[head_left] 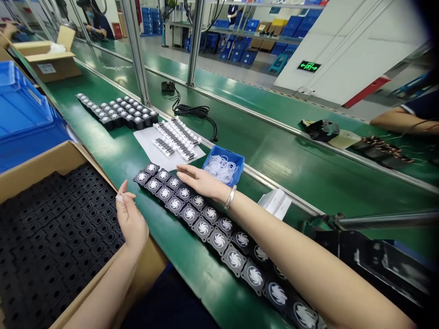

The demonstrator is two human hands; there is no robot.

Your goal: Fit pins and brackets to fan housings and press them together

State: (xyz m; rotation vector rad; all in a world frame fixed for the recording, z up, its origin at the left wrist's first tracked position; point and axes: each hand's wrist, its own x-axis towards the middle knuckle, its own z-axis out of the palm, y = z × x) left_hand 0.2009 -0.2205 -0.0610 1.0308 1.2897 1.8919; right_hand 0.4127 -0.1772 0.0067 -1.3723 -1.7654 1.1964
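Note:
My right hand lies flat and open, fingers stretched over the near double row of black square fans with white blades on the green bench. A silver bracelet circles its wrist. My left hand hovers at the edge of the cardboard box, fingertips pinched on a small white ring. A small blue tray of white rings sits just past my right hand.
A white sheet with rows of small parts, another batch of black fans, a black cable, blue crates and an open carton lie further back. Another person's arm rests at right.

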